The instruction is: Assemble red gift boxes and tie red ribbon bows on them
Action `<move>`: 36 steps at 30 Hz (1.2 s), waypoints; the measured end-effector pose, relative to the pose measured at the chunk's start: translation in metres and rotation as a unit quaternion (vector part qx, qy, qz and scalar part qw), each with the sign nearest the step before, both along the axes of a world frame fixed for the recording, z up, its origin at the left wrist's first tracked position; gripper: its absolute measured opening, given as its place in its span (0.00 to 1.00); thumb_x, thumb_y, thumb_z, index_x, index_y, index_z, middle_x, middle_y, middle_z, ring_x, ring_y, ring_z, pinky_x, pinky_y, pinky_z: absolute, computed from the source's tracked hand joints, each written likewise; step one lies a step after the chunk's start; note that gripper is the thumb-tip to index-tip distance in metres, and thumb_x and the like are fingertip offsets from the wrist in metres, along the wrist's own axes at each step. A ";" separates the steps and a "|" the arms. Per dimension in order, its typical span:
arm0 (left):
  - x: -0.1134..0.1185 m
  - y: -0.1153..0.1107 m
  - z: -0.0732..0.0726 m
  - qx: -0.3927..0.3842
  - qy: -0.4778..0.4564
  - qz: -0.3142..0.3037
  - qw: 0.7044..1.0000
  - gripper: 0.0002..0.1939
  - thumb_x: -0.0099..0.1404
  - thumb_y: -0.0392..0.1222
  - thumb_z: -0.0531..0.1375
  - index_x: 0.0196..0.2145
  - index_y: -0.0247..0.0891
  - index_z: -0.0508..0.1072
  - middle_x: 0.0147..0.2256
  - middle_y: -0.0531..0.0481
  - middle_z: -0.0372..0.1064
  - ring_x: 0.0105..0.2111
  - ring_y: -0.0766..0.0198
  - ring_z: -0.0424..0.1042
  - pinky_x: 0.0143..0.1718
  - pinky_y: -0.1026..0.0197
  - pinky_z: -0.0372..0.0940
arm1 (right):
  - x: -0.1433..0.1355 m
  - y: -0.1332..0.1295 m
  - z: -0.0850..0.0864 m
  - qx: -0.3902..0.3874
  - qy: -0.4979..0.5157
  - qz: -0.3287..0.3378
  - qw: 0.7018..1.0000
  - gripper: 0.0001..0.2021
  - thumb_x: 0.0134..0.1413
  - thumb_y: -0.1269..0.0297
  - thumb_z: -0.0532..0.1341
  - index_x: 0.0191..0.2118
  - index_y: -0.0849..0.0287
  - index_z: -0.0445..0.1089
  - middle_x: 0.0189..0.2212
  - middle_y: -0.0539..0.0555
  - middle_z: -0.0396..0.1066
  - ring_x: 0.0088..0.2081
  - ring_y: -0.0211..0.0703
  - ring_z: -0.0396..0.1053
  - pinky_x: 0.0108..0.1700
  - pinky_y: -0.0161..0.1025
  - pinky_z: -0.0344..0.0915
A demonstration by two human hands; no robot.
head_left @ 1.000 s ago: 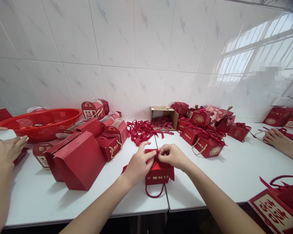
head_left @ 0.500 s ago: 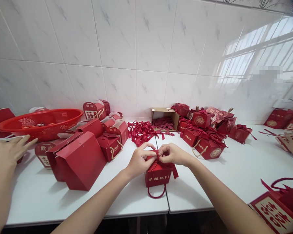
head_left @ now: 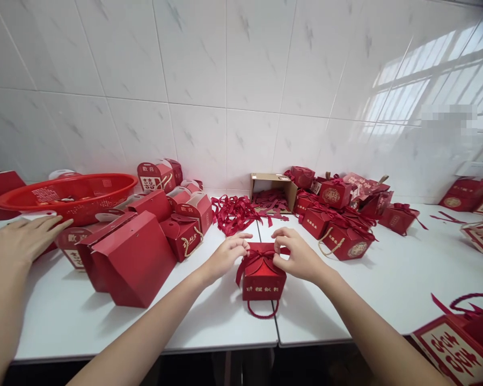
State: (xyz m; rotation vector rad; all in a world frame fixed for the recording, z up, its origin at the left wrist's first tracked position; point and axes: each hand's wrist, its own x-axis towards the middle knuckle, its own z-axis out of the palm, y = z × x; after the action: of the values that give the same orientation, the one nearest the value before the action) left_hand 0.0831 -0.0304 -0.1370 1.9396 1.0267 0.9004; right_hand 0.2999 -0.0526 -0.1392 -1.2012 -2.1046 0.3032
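A small red gift box with gold characters stands in front of me. Its red cord handle hangs down the near side onto the table. Across the top lies a knotted dark red ribbon, one tail falling past the box's left side. My left hand is closed in a pinch on the ribbon at the left of the knot. On the other side, my right hand pinches the ribbon at the right, its fingers curled beside the lid.
Loose red ribbons lie behind, beside an open cardboard box. Finished-looking boxes crowd the right. Tall red boxes and a red plastic basket stand left, near another person's hand. Another gift box sits front right.
My hands have moved apart from the knot, drawing the ribbon out to both sides. A ribbon tail now hangs on the left. Another person's hand at the far right has left view.
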 end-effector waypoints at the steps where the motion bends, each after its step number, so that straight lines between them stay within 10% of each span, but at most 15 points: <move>1: 0.002 0.000 0.000 -0.013 -0.006 -0.004 1.000 0.08 0.56 0.39 0.50 0.22 0.38 0.66 0.52 0.43 0.68 0.56 0.52 0.62 0.55 0.51 0.58 | -0.001 0.000 -0.002 0.014 0.000 -0.011 1.000 0.04 0.44 0.73 0.58 0.24 0.58 0.64 0.41 0.57 0.66 0.46 0.50 0.63 0.50 0.49 0.60; 13: -0.008 -0.001 0.001 0.061 0.106 0.004 0.993 0.15 0.61 0.46 0.57 0.19 0.39 0.67 0.57 0.51 0.62 0.62 0.47 0.43 0.60 0.33 0.32 | 0.007 -0.005 -0.012 0.109 -0.033 -0.072 0.991 0.07 0.43 0.73 0.59 0.22 0.57 0.60 0.43 0.56 0.66 0.48 0.53 0.63 0.49 0.53 0.59; 26: -0.025 -0.006 -0.019 0.205 0.178 0.072 0.960 0.13 0.63 0.47 0.58 0.23 0.42 0.73 0.53 0.51 0.64 0.58 0.46 0.49 0.54 0.35 0.45 | 0.017 -0.012 -0.016 0.060 0.021 -0.105 0.992 0.14 0.38 0.71 0.61 0.31 0.54 0.54 0.50 0.58 0.61 0.51 0.56 0.60 0.52 0.55 0.57; 32: -0.010 -0.004 -0.035 0.215 0.099 0.114 0.965 0.12 0.64 0.42 0.55 0.23 0.40 0.69 0.50 0.49 0.67 0.56 0.48 0.52 0.54 0.38 0.46 | 0.016 -0.017 -0.030 0.071 0.083 0.034 0.993 0.06 0.51 0.68 0.59 0.34 0.54 0.58 0.48 0.58 0.66 0.52 0.51 0.63 0.52 0.51 0.62; 36: 0.006 0.010 -0.047 0.187 0.049 0.116 0.974 0.07 0.65 0.44 0.53 0.32 0.42 0.69 0.48 0.47 0.67 0.53 0.51 0.58 0.54 0.42 0.51 | 0.011 -0.019 -0.044 0.089 -0.002 0.100 0.991 0.23 0.53 0.59 0.62 0.54 0.53 0.61 0.58 0.60 0.59 0.63 0.54 0.51 0.59 0.53 0.57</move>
State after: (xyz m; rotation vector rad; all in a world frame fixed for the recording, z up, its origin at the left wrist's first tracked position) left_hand 0.0894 -0.0207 -0.1838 2.2234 1.2296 1.2095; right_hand 0.3108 -0.0711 -0.1836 -0.8898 -2.2094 0.1971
